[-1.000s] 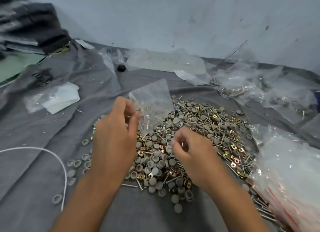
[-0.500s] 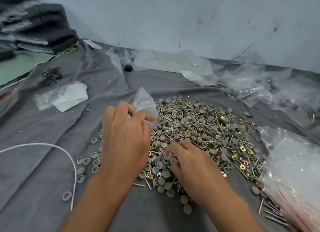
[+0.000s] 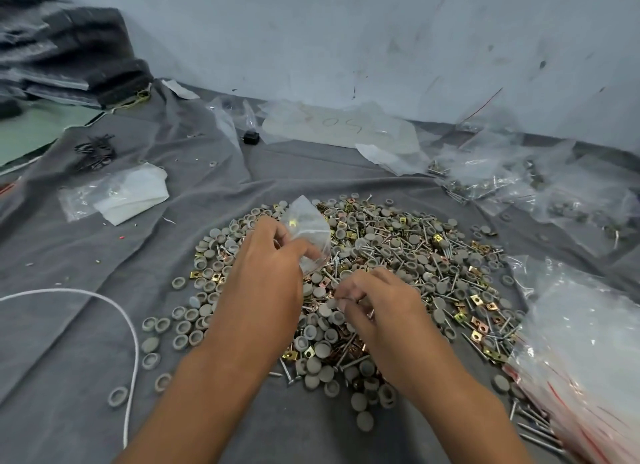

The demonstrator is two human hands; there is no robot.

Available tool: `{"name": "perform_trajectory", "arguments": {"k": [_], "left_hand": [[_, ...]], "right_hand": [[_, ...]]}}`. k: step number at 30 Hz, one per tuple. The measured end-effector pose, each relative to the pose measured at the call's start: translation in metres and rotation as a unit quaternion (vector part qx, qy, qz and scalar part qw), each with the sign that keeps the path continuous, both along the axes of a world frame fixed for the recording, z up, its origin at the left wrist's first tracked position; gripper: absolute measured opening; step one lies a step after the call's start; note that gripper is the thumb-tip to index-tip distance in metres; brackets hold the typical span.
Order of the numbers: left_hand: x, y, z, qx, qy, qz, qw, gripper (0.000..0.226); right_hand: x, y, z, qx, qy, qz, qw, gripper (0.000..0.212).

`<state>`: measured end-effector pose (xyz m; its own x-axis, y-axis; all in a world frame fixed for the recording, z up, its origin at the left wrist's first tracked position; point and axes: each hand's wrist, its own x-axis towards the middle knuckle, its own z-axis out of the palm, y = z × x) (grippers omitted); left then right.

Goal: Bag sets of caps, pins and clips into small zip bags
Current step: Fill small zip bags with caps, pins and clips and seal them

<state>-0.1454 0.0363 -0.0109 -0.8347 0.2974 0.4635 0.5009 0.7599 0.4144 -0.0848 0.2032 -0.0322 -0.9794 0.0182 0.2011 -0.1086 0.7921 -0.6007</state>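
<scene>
A wide heap of grey round caps, metal pins and gold square clips is spread over a grey cloth. My left hand hovers over the heap's left half and pinches a small clear zip bag, which stands up behind the fingers. My right hand is low on the heap just right of it, fingers curled and pinching small parts; a grey cap shows at the fingertips.
A stack of empty zip bags with red strips lies at the right edge. Filled clear bags lie at the back right. A white cord curves at the left. A bag with white paper lies left.
My left hand has lowered the bag toward the heap. My right hand has dropped onto the parts and stays there picking. The camera has tilted down.
</scene>
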Motion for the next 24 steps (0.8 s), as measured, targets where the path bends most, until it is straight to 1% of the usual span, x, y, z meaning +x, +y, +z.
{"name": "perform_trajectory", "arguments": {"k": [3,5,8,10,13,16,18,21,23,24], "left_hand": [[0.001,0.002,-0.001,-0.002,-0.001,-0.009,1.000,0.043],[0.002,0.004,-0.002,0.002,-0.004,-0.026,1.000,0.036],[0.003,0.007,0.001,0.022,-0.023,-0.046,0.998,0.025],[0.003,0.009,0.001,0.037,-0.042,-0.053,0.997,0.029],[0.003,0.010,0.000,0.042,-0.064,-0.054,0.996,0.041],[0.005,0.012,-0.001,0.043,-0.080,-0.060,0.994,0.043],[0.006,0.013,-0.001,0.055,-0.089,-0.071,0.992,0.044],[0.008,0.016,0.000,0.060,-0.095,-0.085,0.990,0.039],[0.009,0.017,0.001,0.076,-0.102,-0.098,0.987,0.034],[0.009,0.018,0.001,0.086,-0.104,-0.102,0.986,0.033]], "right_hand": [[-0.003,0.002,0.000,-0.011,-0.005,-0.008,1.000,0.014],[-0.004,0.002,0.003,-0.066,-0.001,-0.024,0.998,0.016],[-0.006,-0.001,0.013,-0.134,0.047,-0.047,0.989,0.014],[-0.006,-0.001,0.017,-0.160,0.055,-0.041,0.985,0.011],[-0.005,-0.004,0.017,-0.162,0.060,-0.049,0.984,0.006],[-0.003,-0.008,0.019,-0.216,0.105,-0.059,0.969,0.014],[-0.003,-0.011,0.020,-0.190,0.155,-0.061,0.967,0.015],[-0.002,-0.013,0.018,-0.084,0.223,-0.051,0.970,0.009],[-0.001,-0.014,0.015,-0.030,0.248,-0.050,0.967,0.012],[-0.002,-0.013,0.014,-0.024,0.255,-0.050,0.965,0.012]]}}
